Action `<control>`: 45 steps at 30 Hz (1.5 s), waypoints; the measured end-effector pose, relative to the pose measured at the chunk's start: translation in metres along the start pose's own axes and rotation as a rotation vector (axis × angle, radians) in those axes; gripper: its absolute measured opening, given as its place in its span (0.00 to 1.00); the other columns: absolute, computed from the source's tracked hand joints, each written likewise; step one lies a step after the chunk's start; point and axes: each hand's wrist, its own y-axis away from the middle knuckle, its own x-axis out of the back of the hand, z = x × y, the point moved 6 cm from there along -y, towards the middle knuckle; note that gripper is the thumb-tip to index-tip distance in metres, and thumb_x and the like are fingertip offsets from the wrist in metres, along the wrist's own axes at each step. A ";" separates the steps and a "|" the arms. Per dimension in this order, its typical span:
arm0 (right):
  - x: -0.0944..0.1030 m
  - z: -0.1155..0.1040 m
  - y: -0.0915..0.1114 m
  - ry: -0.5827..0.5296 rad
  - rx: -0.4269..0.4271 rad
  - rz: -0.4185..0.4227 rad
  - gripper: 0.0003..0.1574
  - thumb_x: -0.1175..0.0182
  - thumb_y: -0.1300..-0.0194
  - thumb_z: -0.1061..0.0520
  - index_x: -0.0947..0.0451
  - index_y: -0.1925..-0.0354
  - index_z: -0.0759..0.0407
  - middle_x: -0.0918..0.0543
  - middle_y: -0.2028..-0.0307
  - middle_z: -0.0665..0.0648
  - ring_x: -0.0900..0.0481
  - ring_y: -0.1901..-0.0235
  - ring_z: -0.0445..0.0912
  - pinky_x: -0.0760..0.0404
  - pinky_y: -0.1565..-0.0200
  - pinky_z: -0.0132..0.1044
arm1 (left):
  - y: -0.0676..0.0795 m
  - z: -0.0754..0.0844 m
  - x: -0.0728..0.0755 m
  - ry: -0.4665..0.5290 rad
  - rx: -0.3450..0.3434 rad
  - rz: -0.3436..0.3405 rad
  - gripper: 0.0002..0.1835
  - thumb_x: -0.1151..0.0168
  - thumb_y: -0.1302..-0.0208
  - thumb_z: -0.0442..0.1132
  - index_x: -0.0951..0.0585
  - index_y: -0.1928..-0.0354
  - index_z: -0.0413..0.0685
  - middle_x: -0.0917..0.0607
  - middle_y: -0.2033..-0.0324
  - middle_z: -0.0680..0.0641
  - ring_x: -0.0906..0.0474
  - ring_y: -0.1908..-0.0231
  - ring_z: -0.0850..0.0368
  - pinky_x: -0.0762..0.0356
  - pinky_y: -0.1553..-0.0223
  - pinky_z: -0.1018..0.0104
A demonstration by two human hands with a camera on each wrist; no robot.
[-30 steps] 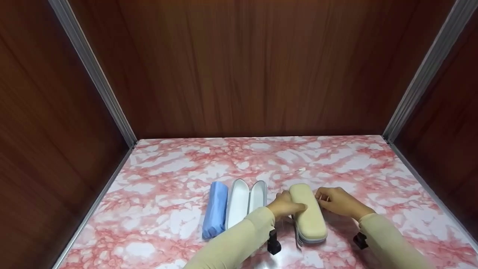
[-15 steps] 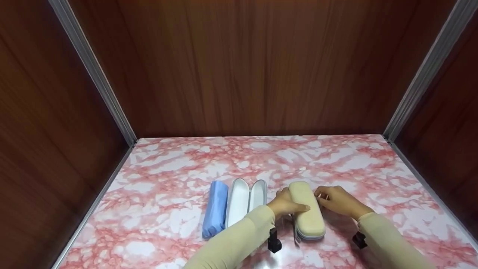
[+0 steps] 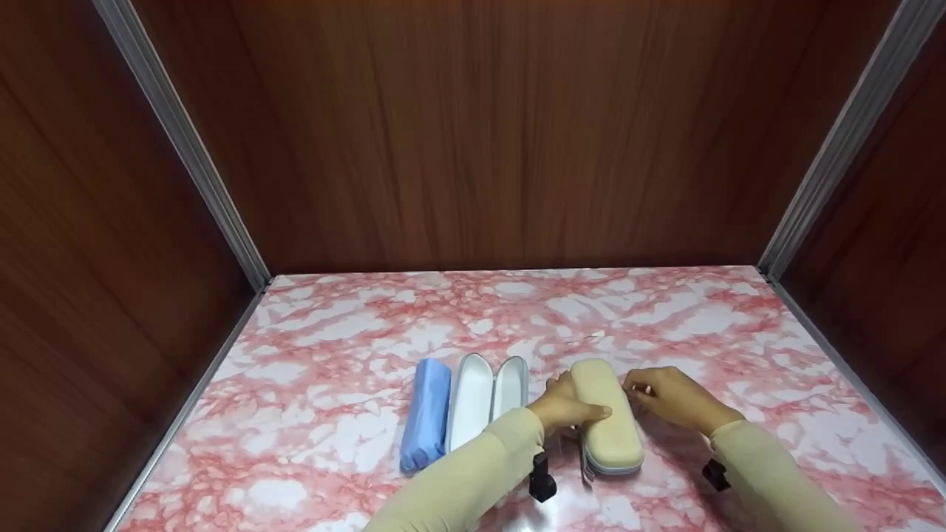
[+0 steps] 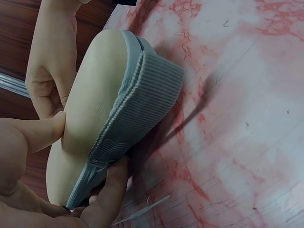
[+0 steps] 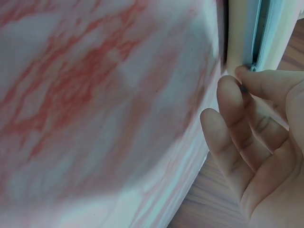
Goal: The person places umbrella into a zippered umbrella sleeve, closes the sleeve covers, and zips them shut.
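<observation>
Pale yellow case (image 3: 610, 436) near, right of centre; left hand (image 3: 567, 406) grips it. Right hand (image 3: 671, 397) pinches a zipper pull (image 5: 244, 89) at its right side, mostly hidden. Left sleeve (image 3: 465, 473) blocks the near end of the open white-lined case (image 3: 471, 403).

Dark wood-grain panels (image 3: 473, 133) with grey corner strips (image 3: 188, 148) border a red-and-white marbled tabletop (image 3: 332, 325) on three sides.

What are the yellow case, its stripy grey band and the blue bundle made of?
The yellow case looks like smooth, matte imitation leather, perhaps over a stiff shell, since its rounded shape shows no sagging. The grey band seems woven fabric, dull, with fine ribs. The blue bundle could be thin cloth or plastic film: it's wrinkled, maybe faintly shiny.
</observation>
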 end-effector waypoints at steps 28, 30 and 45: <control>0.005 -0.009 0.012 -0.059 0.130 -0.067 0.13 0.38 0.34 0.67 0.17 0.65 0.49 0.17 0.70 0.45 0.23 0.69 0.35 0.22 0.67 0.35 | 0.002 0.000 -0.001 0.046 0.024 0.004 0.38 0.23 0.50 0.33 0.30 0.38 0.37 0.33 0.49 0.39 0.31 0.51 0.45 0.16 0.60 0.50; 0.004 -0.009 0.013 -0.068 0.131 -0.082 0.12 0.37 0.34 0.67 0.17 0.65 0.49 0.16 0.69 0.46 0.22 0.69 0.35 0.21 0.68 0.35 | 0.002 -0.001 0.000 0.043 0.035 -0.002 0.38 0.23 0.50 0.33 0.31 0.37 0.37 0.33 0.49 0.39 0.31 0.51 0.45 0.16 0.62 0.49; 0.005 -0.012 0.021 -0.093 0.139 -0.113 0.11 0.36 0.35 0.67 0.16 0.64 0.49 0.15 0.66 0.46 0.21 0.66 0.36 0.20 0.64 0.36 | 0.003 0.000 -0.001 0.042 0.028 0.013 0.37 0.23 0.51 0.33 0.30 0.39 0.36 0.33 0.50 0.39 0.32 0.51 0.45 0.16 0.61 0.49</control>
